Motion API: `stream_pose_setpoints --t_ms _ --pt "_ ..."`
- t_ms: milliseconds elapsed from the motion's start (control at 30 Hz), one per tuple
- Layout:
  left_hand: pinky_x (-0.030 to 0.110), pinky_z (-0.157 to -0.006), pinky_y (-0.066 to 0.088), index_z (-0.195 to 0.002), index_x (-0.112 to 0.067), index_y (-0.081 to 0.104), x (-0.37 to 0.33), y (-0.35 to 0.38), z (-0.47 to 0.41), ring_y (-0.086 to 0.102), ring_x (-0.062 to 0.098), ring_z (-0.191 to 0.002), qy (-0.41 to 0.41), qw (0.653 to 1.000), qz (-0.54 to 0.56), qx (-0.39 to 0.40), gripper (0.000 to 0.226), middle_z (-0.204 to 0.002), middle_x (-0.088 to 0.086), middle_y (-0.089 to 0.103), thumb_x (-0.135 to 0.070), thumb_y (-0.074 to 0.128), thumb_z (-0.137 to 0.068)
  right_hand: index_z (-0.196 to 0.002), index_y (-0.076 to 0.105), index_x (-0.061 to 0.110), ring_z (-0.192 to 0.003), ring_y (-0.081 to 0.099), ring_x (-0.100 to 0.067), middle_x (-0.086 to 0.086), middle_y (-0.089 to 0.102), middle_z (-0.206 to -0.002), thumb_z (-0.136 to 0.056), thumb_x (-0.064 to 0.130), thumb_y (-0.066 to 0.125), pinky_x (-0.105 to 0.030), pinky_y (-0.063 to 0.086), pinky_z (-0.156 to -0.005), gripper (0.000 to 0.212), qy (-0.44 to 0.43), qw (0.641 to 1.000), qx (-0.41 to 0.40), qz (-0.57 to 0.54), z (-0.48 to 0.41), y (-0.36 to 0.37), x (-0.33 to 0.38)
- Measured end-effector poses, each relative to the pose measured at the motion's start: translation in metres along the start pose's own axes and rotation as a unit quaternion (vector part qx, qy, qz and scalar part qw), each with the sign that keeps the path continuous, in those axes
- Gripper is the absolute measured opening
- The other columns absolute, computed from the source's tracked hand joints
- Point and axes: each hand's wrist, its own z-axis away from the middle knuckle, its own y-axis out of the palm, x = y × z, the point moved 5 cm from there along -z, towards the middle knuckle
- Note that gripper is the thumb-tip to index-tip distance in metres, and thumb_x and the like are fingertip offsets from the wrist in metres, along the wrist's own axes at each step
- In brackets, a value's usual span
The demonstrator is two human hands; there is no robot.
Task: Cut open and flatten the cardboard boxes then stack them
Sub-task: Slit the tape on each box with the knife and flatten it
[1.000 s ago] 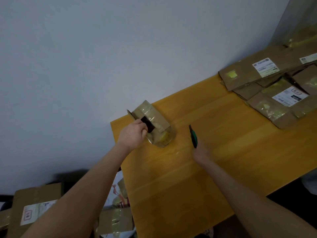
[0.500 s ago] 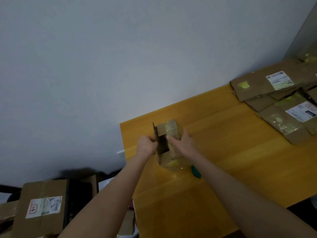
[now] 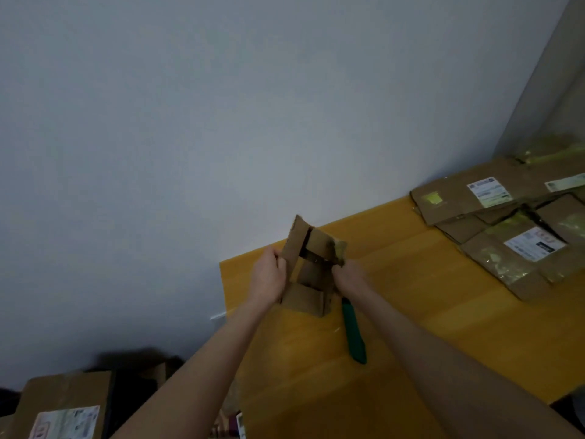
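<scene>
The fingers [image 3: 278, 263] of my left hand [image 3: 269, 278] are curled over the left flap of a small brown cardboard box [image 3: 316, 245], gripping the flap near its edge. My right hand [image 3: 348, 277] is clenched on the opposite side of the same box. Its fingers pinch the wall just below a corner covered in yellowish clear tape. Between my two hands the box stands partly opened. The left flap sticks up and tilts away to the left, a dark gap runs down the middle, and a lower panel hangs toward me. I hold it over the far left corner of the yellow wooden table [image 3: 427, 327]; whether its lower edge touches the tabletop I cannot tell.

Just beside my right wrist a green-handled utility knife [image 3: 354, 335] lies flat on the table, free of either hand, its far end hidden under the box and my hand. Well apart, at the table's far right, sits a stack of flattened brown cardboard boxes [image 3: 456, 198]. They overlap one another and carry white shipping labels [image 3: 489, 191] and patches of yellowish tape on top. A plain pale grey wall [image 3: 221, 122] rises behind the table. Down to the left, below table level, is another brown cardboard box with a white label [image 3: 63, 391]; its print is too blurred to read.
</scene>
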Motion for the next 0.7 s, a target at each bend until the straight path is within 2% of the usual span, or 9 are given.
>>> stream_pose_setpoints --t_ms 67,133,233,367,467,533,600,667,700 --pt "0.028 -0.058 0.038 -0.099 -0.011 0.046 0.006 -0.007 -0.004 0.053 0.021 -0.080 -0.015 1.000 0.017 -0.007 0.007 -0.085 0.001 0.056 -0.015 0.041 -0.101 -0.090 0.054 0.013 -0.080 0.055 -0.022 -0.006 0.056 -0.088 -0.100 0.017 0.041 -0.035 0.048 -0.071 0.017 -0.001 0.995 0.002 -0.098 0.005 -0.003 0.003" --pt "0.034 -0.078 0.048 -0.111 -0.007 0.054 0.014 -0.008 -0.007 0.059 0.026 -0.098 -0.036 0.999 0.039 -0.005 0.018 -0.105 0.009 0.064 -0.020 0.049 -0.100 -0.109 0.057 0.011 -0.097 0.058 -0.026 -0.007 0.060 -0.104 -0.101 0.020 0.044 -0.039 0.051 -0.081 0.018 -0.019 0.991 0.001 -0.130 0.008 -0.005 0.008" --pt "0.038 -0.097 0.046 -0.127 -0.007 0.060 0.020 -0.003 -0.005 0.057 0.026 -0.115 -0.068 0.995 0.077 0.009 0.032 -0.122 0.010 0.064 -0.020 0.052 -0.099 -0.112 0.058 0.012 -0.095 0.060 -0.021 -0.007 0.063 -0.109 -0.100 0.018 0.048 -0.029 0.049 -0.068 0.017 -0.033 0.982 0.027 -0.182 0.018 -0.010 0.014" --pt "0.032 -0.079 0.046 -0.114 -0.007 0.065 0.023 -0.008 -0.009 0.057 0.021 -0.094 -0.113 0.984 0.133 -0.022 0.026 -0.103 0.008 0.064 -0.018 0.044 -0.102 -0.120 0.057 0.014 -0.099 0.061 -0.024 -0.007 0.064 -0.112 -0.099 0.019 0.052 -0.037 0.053 -0.078 0.022 0.043 0.954 0.071 -0.287 0.020 -0.015 -0.011" --pt "0.027 -0.066 0.042 -0.109 -0.009 0.065 0.020 -0.012 -0.013 0.054 0.013 -0.081 -0.098 0.976 0.193 0.014 0.025 -0.094 0.003 0.063 -0.017 0.042 -0.103 -0.129 0.051 0.007 -0.098 0.060 -0.025 -0.007 0.062 -0.111 -0.098 0.016 0.054 -0.038 0.052 -0.075 0.033 0.079 0.936 0.061 -0.338 0.022 -0.018 -0.023" --pt "0.028 -0.071 0.047 -0.110 -0.010 0.067 0.011 -0.014 -0.015 0.058 0.016 -0.087 -0.059 0.982 0.176 0.037 0.025 -0.093 0.001 0.064 -0.017 0.044 -0.102 -0.135 0.040 0.005 -0.114 0.056 -0.029 -0.010 0.056 -0.121 -0.093 0.013 0.061 -0.038 0.050 -0.085 0.048 0.042 0.971 -0.017 -0.233 0.021 -0.030 -0.023" --pt "0.036 -0.083 0.051 -0.111 -0.013 0.068 0.001 -0.015 -0.017 0.060 0.020 -0.097 -0.011 0.992 0.122 0.044 0.025 -0.100 0.002 0.066 -0.018 0.046 -0.101 -0.149 0.016 0.009 -0.133 0.040 -0.030 -0.009 0.041 -0.141 -0.087 0.017 0.069 -0.038 0.041 -0.100 0.082 0.000 0.995 -0.097 -0.008 0.020 -0.042 -0.016" --pt "0.038 -0.087 0.051 -0.111 -0.014 0.070 -0.013 -0.012 -0.018 0.060 0.020 -0.098 0.045 0.995 0.067 0.049 0.025 -0.103 0.002 0.068 -0.019 0.047 -0.100 -0.153 -0.006 0.013 -0.144 0.020 -0.031 -0.011 0.020 -0.156 -0.087 0.029 0.069 -0.042 0.025 -0.115 0.101 -0.036 0.968 -0.140 0.206 0.020 -0.048 -0.003" --pt "0.036 -0.086 0.050 -0.110 -0.015 0.070 -0.020 -0.012 -0.018 0.060 0.019 -0.097 0.074 0.995 0.048 0.052 0.025 -0.103 0.001 0.068 -0.018 0.048 -0.100 -0.152 -0.009 0.013 -0.145 0.015 -0.031 -0.011 0.016 -0.158 -0.086 0.037 0.068 -0.044 0.020 -0.117 0.104 -0.056 0.953 -0.135 0.267 0.018 -0.046 0.002"
